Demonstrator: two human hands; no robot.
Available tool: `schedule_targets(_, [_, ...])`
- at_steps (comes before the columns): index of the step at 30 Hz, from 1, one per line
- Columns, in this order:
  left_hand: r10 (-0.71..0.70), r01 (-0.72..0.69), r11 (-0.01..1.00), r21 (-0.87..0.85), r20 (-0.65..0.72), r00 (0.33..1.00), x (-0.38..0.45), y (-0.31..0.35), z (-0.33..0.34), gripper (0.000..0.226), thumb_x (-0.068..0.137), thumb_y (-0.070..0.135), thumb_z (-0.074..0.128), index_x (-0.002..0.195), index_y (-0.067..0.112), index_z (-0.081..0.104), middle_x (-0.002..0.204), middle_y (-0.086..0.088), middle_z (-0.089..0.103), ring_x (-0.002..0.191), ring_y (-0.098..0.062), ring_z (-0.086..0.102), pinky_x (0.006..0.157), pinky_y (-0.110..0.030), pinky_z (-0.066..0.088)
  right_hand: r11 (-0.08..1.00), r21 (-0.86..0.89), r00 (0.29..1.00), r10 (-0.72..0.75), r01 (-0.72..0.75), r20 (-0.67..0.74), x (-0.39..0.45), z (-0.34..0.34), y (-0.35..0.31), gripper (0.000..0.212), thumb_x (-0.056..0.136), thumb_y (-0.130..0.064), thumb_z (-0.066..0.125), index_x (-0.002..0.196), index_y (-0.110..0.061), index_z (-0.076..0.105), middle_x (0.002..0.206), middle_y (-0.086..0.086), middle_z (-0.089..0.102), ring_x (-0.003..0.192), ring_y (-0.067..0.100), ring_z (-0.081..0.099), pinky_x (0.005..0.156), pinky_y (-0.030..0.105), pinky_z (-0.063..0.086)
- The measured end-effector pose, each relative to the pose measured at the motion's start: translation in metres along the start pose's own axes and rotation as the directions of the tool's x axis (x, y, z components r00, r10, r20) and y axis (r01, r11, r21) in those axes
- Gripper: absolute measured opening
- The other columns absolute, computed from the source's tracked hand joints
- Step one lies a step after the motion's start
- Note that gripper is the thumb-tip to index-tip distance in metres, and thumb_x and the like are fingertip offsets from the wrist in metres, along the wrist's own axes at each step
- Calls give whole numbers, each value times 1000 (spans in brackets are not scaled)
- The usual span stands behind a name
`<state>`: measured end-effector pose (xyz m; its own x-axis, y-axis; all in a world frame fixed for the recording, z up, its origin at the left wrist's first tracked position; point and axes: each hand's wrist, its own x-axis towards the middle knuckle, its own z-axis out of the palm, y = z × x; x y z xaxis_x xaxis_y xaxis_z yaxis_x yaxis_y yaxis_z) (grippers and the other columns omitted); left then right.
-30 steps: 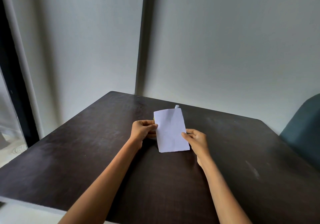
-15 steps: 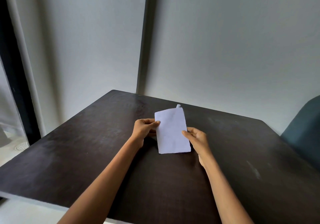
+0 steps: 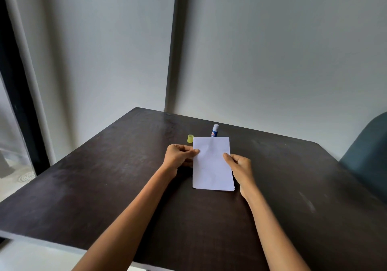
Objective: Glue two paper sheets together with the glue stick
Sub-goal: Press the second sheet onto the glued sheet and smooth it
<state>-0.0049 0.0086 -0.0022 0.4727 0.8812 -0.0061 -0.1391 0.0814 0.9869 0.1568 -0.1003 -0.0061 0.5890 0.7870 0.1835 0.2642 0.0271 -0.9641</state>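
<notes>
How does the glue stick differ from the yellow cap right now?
The glue stick is blue and white, tall and uncapped; the yellow cap is short, translucent yellow. The glue stick is partly hidden behind the paper; the yellow cap shows whole, left of the paper's top corner. Both stand upright on the table, untouched.

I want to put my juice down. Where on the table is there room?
Bare table lies left of the left hand, and right of the right hand. It is crowded behind the paper: yellow cap and glue stick.
</notes>
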Motion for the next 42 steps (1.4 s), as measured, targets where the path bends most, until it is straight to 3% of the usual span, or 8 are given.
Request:
schedule_targets(11, [48, -55, 995, -80, -89, 995, -1, 1, 1, 13, 84, 20, 69, 85, 7, 73, 73, -6, 68, 50, -12, 64, 46, -21, 51, 1000, -18, 1000, -3, 3, 27, 0, 1, 3, 28, 84, -26, 66, 71, -2, 60, 69, 4, 53, 67, 16, 46, 61, 30, 35])
schedule_targets(14, [96, -93, 995, 36, -111, 989, 0, -4, 5, 11, 82, 20, 71, 78, 11, 74, 72, -5, 68, 58, -16, 63, 49, -23, 50, 973, -180, 986, -158, 145, -61, 2, 5, -1, 19, 82, -23, 69, 99, -15, 64, 95, 2, 64, 90, 18, 58, 78, 33, 47])
schedule_targets(18, [281, -246, 909, 337, -58, 958, 2, -10, 18, 8, 81, 26, 71, 79, 19, 75, 72, 5, 70, 64, -7, 62, 56, -25, 54, 658, -625, 791, -602, 419, -104, 4, 7, -11, 28, 82, -24, 66, 110, -19, 67, 111, 7, 62, 105, 28, 53, 85, 39, 43])
schedule_targets(22, [432, -395, 767, 506, 48, 900, 0, -16, 26, 5, 81, 26, 70, 80, 26, 75, 72, 16, 70, 66, 6, 61, 68, -23, 51, 527, -705, 785, -615, 475, 70, 2, 15, -13, 15, 81, -24, 68, 94, -21, 74, 109, 2, 67, 104, 30, 55, 82, 37, 38])
schedule_targets(29, [450, -403, 797, 449, 2, 893, 4, -16, 24, 5, 79, 21, 73, 79, 23, 77, 76, 10, 74, 68, 11, 61, 65, -5, 44, 629, -668, 868, -494, 397, 51, 12, 0, -5, 12, 78, -31, 72, 80, -20, 76, 96, -4, 70, 98, 21, 53, 82, 36, 39])
schedule_targets(33, [370, -317, 887, 335, -104, 923, 4, -14, 20, 4, 78, 22, 74, 77, 22, 77, 67, 14, 70, 56, 8, 54, 60, -10, 41, 728, -617, 926, -376, 299, 5, 17, -15, 5, 15, 81, -32, 69, 83, -18, 75, 99, -6, 67, 101, 16, 49, 85, 34, 41])
schedule_targets(38, [247, -206, 962, 179, -245, 938, 2, -11, 14, 4, 77, 24, 76, 76, 20, 77, 63, 13, 67, 56, -3, 52, 51, -20, 45, 954, -274, 976, -167, 124, -141, 13, -21, 8, 18, 84, -32, 65, 88, -16, 71, 98, -3, 66, 98, 14, 58, 79, 24, 41])
schedule_targets(42, [219, -183, 970, 161, -246, 944, 1, -10, 11, 7, 77, 23, 76, 79, 17, 78, 72, 8, 70, 66, -7, 57, 56, -23, 48, 997, -20, 997, -72, 72, -35, 4, -18, 3, 12, 86, -35, 63, 80, -27, 71, 88, -15, 71, 82, -7, 63, 69, 7, 46])
